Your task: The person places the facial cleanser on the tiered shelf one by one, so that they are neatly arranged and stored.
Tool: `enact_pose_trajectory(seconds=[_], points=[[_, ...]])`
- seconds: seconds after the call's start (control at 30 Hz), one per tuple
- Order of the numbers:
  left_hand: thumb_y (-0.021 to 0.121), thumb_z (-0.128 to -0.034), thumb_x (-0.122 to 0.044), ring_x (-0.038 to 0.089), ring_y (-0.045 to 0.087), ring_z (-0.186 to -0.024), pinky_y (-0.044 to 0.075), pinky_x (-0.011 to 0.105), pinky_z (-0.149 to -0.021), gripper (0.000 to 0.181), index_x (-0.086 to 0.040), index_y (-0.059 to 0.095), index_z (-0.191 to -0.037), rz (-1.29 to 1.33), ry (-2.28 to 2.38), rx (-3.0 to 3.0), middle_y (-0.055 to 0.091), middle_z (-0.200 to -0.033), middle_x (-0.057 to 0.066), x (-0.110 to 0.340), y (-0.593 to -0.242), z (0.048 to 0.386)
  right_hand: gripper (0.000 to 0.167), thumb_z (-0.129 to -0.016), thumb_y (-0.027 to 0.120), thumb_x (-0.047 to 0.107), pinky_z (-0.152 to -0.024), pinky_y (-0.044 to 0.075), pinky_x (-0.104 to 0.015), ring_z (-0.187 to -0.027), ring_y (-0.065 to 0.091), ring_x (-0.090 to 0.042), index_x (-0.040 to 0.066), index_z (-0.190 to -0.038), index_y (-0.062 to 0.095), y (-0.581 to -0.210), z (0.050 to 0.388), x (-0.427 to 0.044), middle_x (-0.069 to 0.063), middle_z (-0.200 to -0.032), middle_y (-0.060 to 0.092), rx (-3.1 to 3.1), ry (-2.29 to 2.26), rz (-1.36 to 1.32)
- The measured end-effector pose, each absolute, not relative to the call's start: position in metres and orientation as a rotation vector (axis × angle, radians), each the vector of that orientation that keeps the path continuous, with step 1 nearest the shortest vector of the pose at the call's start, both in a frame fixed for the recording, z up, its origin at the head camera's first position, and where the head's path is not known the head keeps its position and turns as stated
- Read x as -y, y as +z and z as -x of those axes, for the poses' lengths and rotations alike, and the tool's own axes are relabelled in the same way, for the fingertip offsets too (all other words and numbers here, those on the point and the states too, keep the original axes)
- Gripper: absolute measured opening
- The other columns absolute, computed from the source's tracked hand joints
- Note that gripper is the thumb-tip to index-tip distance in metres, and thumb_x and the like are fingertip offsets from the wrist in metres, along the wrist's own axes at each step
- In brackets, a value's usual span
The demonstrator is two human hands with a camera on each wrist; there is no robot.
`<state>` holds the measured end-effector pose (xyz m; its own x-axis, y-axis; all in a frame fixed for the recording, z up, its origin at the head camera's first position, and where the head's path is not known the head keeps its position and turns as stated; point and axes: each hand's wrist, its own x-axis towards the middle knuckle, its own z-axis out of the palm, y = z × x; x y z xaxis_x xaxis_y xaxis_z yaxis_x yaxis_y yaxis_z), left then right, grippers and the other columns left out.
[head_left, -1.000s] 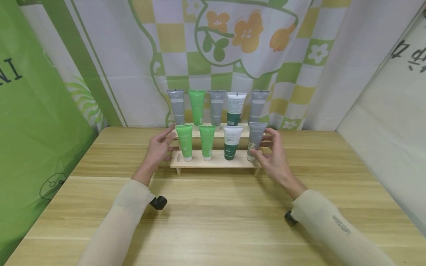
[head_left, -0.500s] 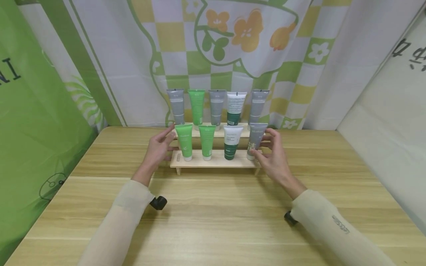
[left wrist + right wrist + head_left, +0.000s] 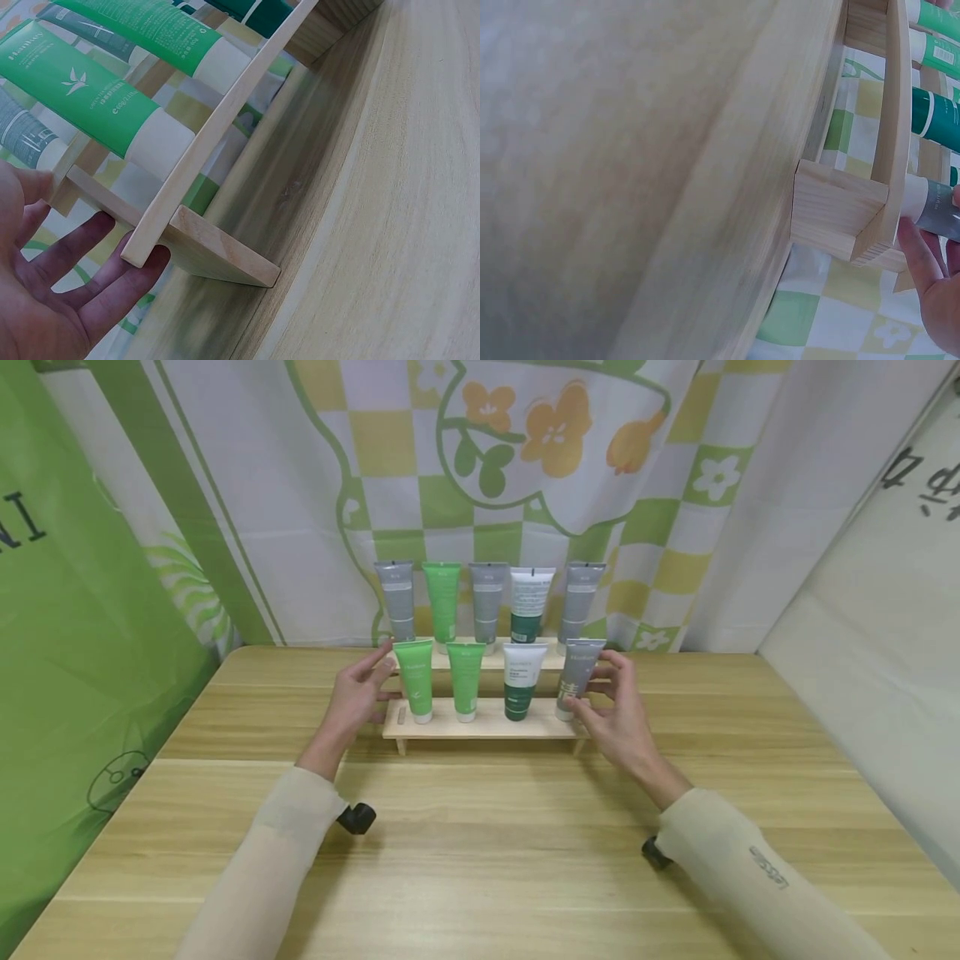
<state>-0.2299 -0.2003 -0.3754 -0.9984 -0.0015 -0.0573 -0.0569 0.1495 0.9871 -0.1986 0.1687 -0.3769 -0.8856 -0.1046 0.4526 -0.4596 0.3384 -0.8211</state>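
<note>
A two-tier wooden rack [image 3: 487, 729] stands on the table with tubes upright on both tiers. My right hand [image 3: 624, 714] pinches the grey tube [image 3: 577, 677] at the right end of the front tier; the right wrist view shows its white cap [image 3: 914, 196] at the shelf. My left hand [image 3: 354, 695] touches the rack's left end with its fingers extended, beside a green tube [image 3: 417, 681]. In the left wrist view, fingers [image 3: 124, 289] meet the lower shelf's end. Another green tube [image 3: 466, 681] and a white-and-dark-green tube [image 3: 522, 681] stand between the hands.
The back tier carries several tubes, among them a grey tube [image 3: 397, 602], a green tube [image 3: 442, 602] and a white-and-green tube [image 3: 531, 603]. A patterned curtain [image 3: 525, 527] hangs close behind. Wooden tabletop [image 3: 487, 852] extends in front of the rack.
The grey tube in my right hand has turned slightly, its top dropping a touch and shifting a little right. The left hand and the other tubes stay put.
</note>
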Motion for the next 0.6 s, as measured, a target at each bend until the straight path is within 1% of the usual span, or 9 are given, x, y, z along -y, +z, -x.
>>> enact_pose_trajectory(seconds=[0.2,0.33,0.4,0.5,0.6], points=[[0.052,-0.1054,-0.039,0.044,0.064,-0.113,0.06,0.051,-0.073,0.049,-0.037,0.04,-0.153,0.051,2.025,-2.352,0.045,-0.152,0.017,0.2,-0.376,0.23,0.084,-0.085,0.073,-0.013,-0.087,0.057,-0.043,-0.113,0.059,-0.037,0.008,-0.149,0.023,-0.378,0.199,-0.17,-0.023,-0.125,0.05,2.327,1.563,-0.466],[0.052,-0.105,-0.04,0.043,0.064,-0.113,0.06,0.051,-0.075,0.051,-0.035,0.04,-0.154,0.048,2.022,-2.358,0.046,-0.151,0.018,0.198,-0.378,0.231,0.09,-0.082,0.075,-0.012,-0.095,0.053,-0.05,-0.114,0.057,-0.04,0.008,-0.151,0.021,-0.378,0.197,-0.175,-0.025,-0.125,0.048,2.369,1.604,-0.43],[0.052,-0.1049,-0.041,0.042,0.065,-0.112,0.06,0.051,-0.075,0.051,-0.034,0.04,-0.154,0.043,2.016,-2.367,0.047,-0.151,0.018,0.198,-0.379,0.231,0.091,-0.082,0.077,-0.009,-0.099,0.05,-0.053,-0.117,0.055,-0.04,0.008,-0.152,0.021,-0.378,0.193,-0.178,-0.025,-0.127,0.047,2.395,1.618,-0.42],[0.052,-0.1047,-0.043,0.039,0.066,-0.11,0.061,0.045,-0.07,0.051,-0.034,0.041,-0.154,0.034,2.002,-2.39,0.048,-0.15,0.017,0.198,-0.38,0.231,0.089,-0.084,0.079,-0.002,-0.102,0.047,-0.055,-0.121,0.05,-0.04,0.005,-0.152,0.023,-0.378,0.187,-0.186,-0.026,-0.13,0.046,2.436,1.599,-0.421],[0.051,-0.1048,-0.043,0.036,0.068,-0.106,0.058,0.033,-0.058,0.051,-0.034,0.041,-0.154,0.027,1.991,-2.429,0.051,-0.148,0.016,0.199,-0.381,0.23,0.085,-0.087,0.079,0.004,-0.103,0.044,-0.058,-0.124,0.047,-0.042,0.002,-0.152,0.025,-0.379,0.18,-0.198,-0.027,-0.134,0.044,2.493,1.536,-0.433]])
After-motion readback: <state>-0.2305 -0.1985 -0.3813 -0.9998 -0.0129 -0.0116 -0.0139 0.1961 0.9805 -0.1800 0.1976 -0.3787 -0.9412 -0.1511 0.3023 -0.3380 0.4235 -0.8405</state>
